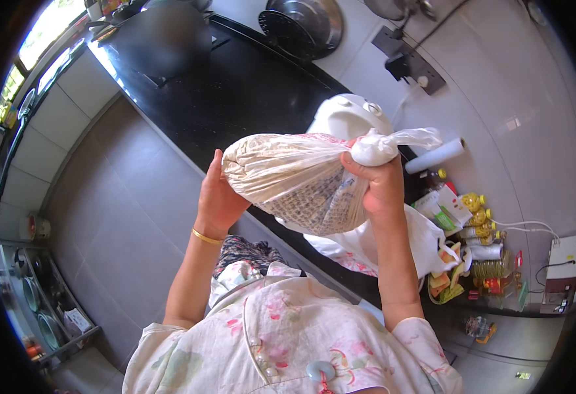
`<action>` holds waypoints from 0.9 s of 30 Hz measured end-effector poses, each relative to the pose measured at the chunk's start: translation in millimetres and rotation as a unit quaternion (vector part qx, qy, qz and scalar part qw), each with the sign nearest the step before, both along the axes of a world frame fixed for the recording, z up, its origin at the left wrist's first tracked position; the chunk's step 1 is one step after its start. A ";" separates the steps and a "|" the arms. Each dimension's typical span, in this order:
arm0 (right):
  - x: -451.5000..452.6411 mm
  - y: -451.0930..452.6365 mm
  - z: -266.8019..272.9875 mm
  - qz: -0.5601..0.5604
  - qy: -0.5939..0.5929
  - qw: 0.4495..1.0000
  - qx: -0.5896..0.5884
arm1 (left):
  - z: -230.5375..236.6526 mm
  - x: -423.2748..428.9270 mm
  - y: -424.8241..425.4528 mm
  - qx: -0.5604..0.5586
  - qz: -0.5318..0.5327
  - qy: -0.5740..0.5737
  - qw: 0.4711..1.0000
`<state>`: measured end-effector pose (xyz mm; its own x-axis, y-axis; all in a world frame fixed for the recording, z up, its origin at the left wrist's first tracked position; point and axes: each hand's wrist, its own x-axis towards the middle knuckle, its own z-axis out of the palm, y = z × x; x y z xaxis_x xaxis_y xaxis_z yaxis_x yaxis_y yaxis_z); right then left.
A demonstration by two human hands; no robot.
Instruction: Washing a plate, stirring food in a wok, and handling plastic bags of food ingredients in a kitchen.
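Observation:
Between my two hands a knotted, translucent plastic bag (288,167) is held up above the counter's edge. It is full and bulging; pale cream material and something with dark markings show through its stretched, creased film. My left hand (221,202) supports the rounded end, thumb up along its side. With my right hand (384,184) I grip the gathered neck just below the white knot (374,149), whose loose tail sticks out to the right. Partly hidden behind the bag is a white rounded appliance (347,115). The exact contents cannot be made out.
A black countertop (229,93) runs along the tiled wall. White bags (416,241), a plastic-film roll (436,155), several yellow-capped bottles (477,216) and fruit rinds (448,283) are on the right. Wall sockets (408,61) hold plugs. A dish rack (46,305) stands lower left.

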<state>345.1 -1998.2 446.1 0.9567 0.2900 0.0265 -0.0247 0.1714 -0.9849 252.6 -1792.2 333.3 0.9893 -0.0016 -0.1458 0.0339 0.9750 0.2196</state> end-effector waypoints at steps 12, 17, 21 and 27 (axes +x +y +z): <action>81.3 163.4 -119.5 -0.032 -0.005 0.990 -0.137 | -104.3 107.1 180.0 0.157 -0.024 0.097 0.983; 102.2 181.4 -176.3 -0.057 -0.031 0.968 -0.241 | -165.3 145.3 204.0 0.243 -0.057 0.151 0.956; 106.5 172.4 -211.7 -0.082 -0.024 0.956 -0.279 | -186.3 158.0 201.4 0.342 -0.089 0.187 0.917; 105.3 176.3 -219.9 -0.070 -0.125 0.914 -0.380 | -215.8 165.5 205.2 0.509 -0.041 0.184 0.840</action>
